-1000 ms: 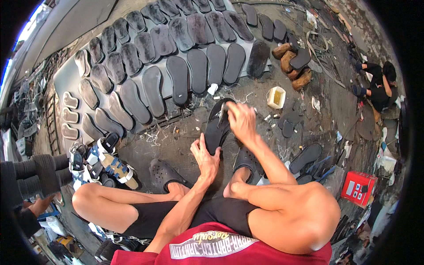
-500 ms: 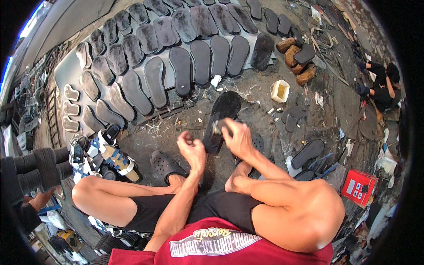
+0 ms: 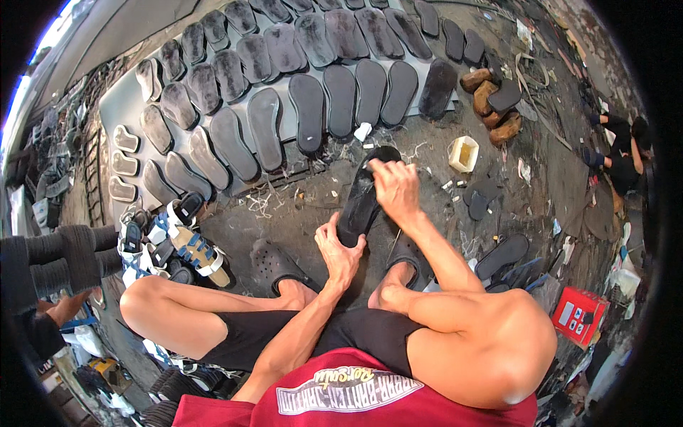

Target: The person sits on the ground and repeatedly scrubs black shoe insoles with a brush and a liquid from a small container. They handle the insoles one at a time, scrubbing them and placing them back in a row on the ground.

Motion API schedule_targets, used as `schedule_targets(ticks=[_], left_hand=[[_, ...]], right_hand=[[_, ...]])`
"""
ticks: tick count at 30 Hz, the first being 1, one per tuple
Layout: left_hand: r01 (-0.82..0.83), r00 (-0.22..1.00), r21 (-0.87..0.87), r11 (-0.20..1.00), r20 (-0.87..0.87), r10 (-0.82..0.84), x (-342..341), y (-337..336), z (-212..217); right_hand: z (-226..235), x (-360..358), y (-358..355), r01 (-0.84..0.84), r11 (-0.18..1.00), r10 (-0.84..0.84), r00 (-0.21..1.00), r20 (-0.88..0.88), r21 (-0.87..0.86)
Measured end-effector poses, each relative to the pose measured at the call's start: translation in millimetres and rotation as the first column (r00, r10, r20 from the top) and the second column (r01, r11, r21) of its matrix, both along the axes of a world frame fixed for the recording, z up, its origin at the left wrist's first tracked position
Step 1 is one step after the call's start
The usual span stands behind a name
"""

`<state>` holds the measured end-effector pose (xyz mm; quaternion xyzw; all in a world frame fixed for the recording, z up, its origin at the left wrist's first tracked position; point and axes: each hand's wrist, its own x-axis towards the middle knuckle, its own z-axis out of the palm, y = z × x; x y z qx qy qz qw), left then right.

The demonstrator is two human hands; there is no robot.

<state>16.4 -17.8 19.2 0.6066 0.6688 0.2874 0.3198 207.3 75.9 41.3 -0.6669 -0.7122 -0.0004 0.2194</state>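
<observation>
On the dirty concrete floor (image 3: 299, 206), just in front of the person's crossed legs, a black shoe sole (image 3: 364, 193) is held off the ground between both hands. The left hand (image 3: 340, 250) grips its near, lower end, fingers curled up around the edge with the thumb against the face. The right hand (image 3: 395, 186) closes over the far, upper end, fingers pinching the rim near the rounded tip.

The sole looks thin and light, a flat slab of rubber or foam, so it should bend readily if held at one end only. Holding both ends, as here, keeps it straight. Its surface appears matt rather than glossy and likely gives decent grip, though dust may make it a little slick. It seems tough, not fragile, and the edges are the natural places to hold.

Beyond the hands, rows of dark soles (image 3: 306, 117) lie side by side on a grey sheet (image 3: 121, 107) toward the floor's far edge. A small cream box (image 3: 462, 153) stands to the right, and brown blocks (image 3: 491, 99) sit further off. Strapped sandals (image 3: 178, 238) lie to the left, a black clog (image 3: 274, 263) by the left knee.
</observation>
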Motion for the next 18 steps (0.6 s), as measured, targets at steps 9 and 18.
schedule_targets(ticks=[9, 18], left_hand=[[-0.508, 0.778, -0.085, 0.857, 0.383, 0.498, -23.2, 41.1, 3.4], [0.138, 0.985, -0.001, 0.99, -0.107, -0.137, 8.2, 18.0, -2.3]], right_hand=[[26.4, -48.7, -85.5, -0.196, 0.962, 0.102, 0.903, -0.417, -0.19], [87.4, 111.0, -42.6, 0.287, 0.902, -0.319, -0.061, -0.946, -0.322]])
